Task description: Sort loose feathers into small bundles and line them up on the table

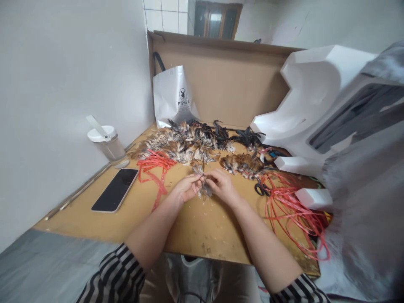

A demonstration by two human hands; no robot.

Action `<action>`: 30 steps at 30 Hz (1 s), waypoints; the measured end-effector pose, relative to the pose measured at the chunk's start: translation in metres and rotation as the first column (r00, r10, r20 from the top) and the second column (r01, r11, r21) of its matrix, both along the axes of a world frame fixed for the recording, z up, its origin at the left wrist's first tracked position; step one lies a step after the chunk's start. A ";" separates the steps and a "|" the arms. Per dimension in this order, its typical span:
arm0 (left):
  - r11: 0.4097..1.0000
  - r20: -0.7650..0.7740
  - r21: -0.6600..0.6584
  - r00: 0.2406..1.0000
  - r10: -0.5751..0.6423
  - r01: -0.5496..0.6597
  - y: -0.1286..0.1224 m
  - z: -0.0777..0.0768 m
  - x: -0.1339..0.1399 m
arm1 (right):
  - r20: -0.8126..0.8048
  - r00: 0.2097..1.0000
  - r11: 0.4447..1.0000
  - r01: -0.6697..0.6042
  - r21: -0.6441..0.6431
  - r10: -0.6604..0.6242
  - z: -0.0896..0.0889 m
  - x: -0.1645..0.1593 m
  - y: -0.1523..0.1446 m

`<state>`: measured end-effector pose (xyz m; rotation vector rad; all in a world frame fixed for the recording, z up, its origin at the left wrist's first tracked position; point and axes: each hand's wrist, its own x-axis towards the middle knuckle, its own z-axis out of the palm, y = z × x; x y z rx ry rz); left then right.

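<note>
A small bundle of feathers point(204, 185) sits just above the middle of the desk point(195, 227), pinched between both hands, the left hand point(187, 188) and right hand point(221, 184) meeting with fingers closed on its quills; the step in hand looks like gathering and aligning the tuft, and the next move likely calls for a firm pinch while binding. Beyond lie soft brown-and-black feather piles point(186, 143); glossy red plastic string point(154, 166) loops left, more red string point(290, 210) and black scissors point(260, 188) right, a flat smartphone point(115, 190) left.

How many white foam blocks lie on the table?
2: one foam block right of the feathers, the other block nearer, on the red strings. More may hide at right.
</note>
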<state>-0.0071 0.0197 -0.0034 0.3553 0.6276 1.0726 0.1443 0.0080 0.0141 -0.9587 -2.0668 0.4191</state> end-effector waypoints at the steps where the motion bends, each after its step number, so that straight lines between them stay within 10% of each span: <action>1: 1.000 0.004 -0.010 1.000 0.004 -0.004 0.000 0.000 0.000 | 0.054 0.999 0.999 0.002 0.048 -0.005 0.001 0.000 -0.001; 8: 1.000 -0.068 -0.031 0.998 -0.002 0.000 -0.001 0.000 0.002 | 0.252 0.962 0.980 0.058 0.189 -0.106 0.004 0.002 -0.003; 14: 0.989 -0.190 0.137 0.978 0.086 -0.060 0.003 -0.004 -0.001 | -0.189 0.969 0.977 0.124 -0.175 -0.156 -0.002 -0.001 0.004; 19: 0.953 -0.467 0.258 0.843 0.269 -0.161 0.009 -0.004 -0.011 | -0.571 0.748 0.771 -0.128 -0.623 -0.338 -0.002 0.002 0.012; 25: 0.907 -0.631 0.366 0.661 0.406 -0.208 0.012 -0.001 -0.016 | -0.697 0.597 0.588 -0.418 -0.693 -0.397 -0.002 0.004 0.012; 30: 0.932 -0.481 0.354 0.839 0.252 -0.077 0.003 0.002 -0.008 | -0.722 0.589 0.611 -0.434 -0.662 -0.363 -0.006 -0.005 0.010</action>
